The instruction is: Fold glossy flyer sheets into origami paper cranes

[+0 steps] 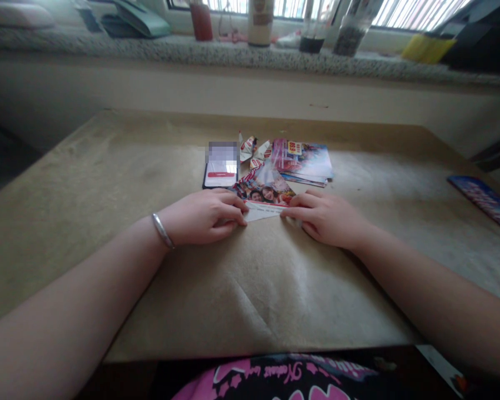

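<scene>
Two hands: the left hand (202,218) and the right hand (329,216) lie palm down on the desk (216,300), apart from each other, fingers bent, the folded paper (270,194) between them.
Left fingertips: on the left end of the paper's white strip (261,210); I cannot tell whether they pinch it or only press down.
Right fingertips: forefinger touching the strip's right end, thumb lower down; a pinch cannot be made out here either.
Folded paper: near the middle of the desk, a colour picture of people on its upper part, the white strip along the near side, narrowing to the right.
Phone (221,176): face up just beyond the left hand, upper screen blurred out, a red bar below.
Folded pieces (256,153): white, red and dark, between the phone and the stack, just behind the paper.
Printed sheets (310,162): stacked beyond the right hand, a yellow patch on the top one.
Blue item (481,199): flat at the desk's right side, well apart from both hands.
Bracelet (162,230): silver, around the left wrist.
Windowsill (150,49): speckled stone behind the desk, bearing a red container (201,22) and a labelled bottle (260,23).
</scene>
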